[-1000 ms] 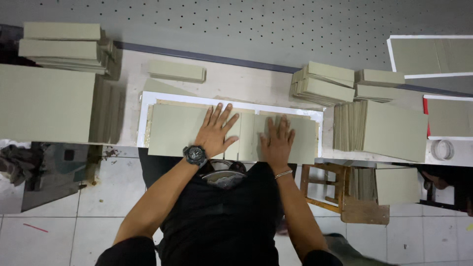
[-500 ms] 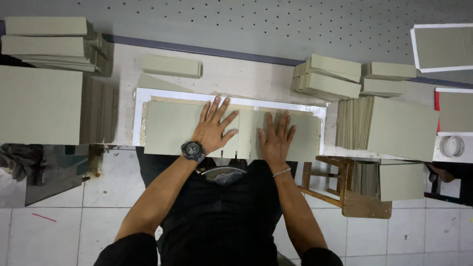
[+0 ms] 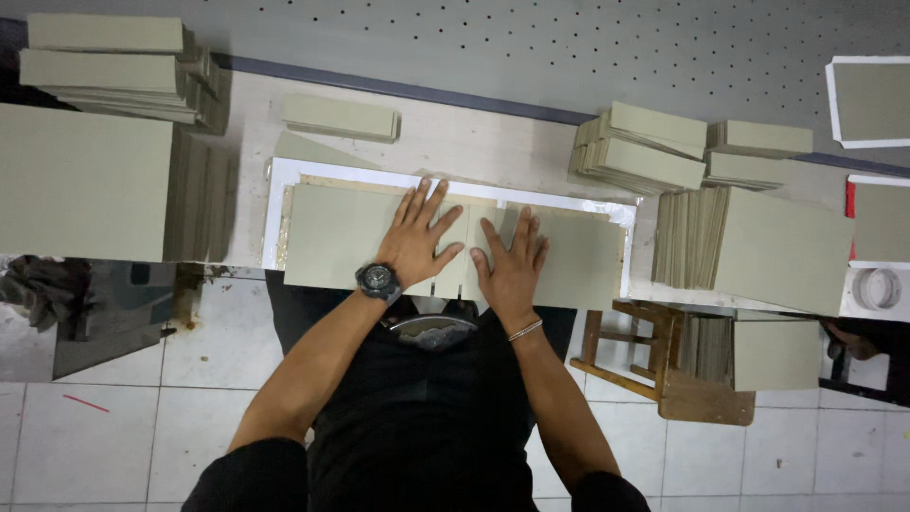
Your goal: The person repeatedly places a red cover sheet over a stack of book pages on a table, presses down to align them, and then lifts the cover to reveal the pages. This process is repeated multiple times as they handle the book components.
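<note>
Both of my hands lie flat, fingers spread, on grey-green cardboard panels laid over a white sheet [image 3: 277, 180] on the workbench. My left hand [image 3: 417, 237], with a black wristwatch, presses near the inner edge of the left panel [image 3: 332, 237]. My right hand [image 3: 512, 261], with a thin bracelet, rests across the narrow middle strip and the inner edge of the right panel [image 3: 583, 256]. Neither hand grips anything.
Tall stacks of the same grey boards stand at the far left [image 3: 85, 180] and the right [image 3: 777, 246], with smaller piles behind [image 3: 645, 147]. A small board block [image 3: 341, 116] lies behind the sheet. A wooden stool [image 3: 664, 365] holding boards stands by my right leg. A tape roll [image 3: 877, 287] sits far right.
My hands have stayed pressed flat on the panels, with the left sliding only slightly. The view has shifted a little as my head moved.
</note>
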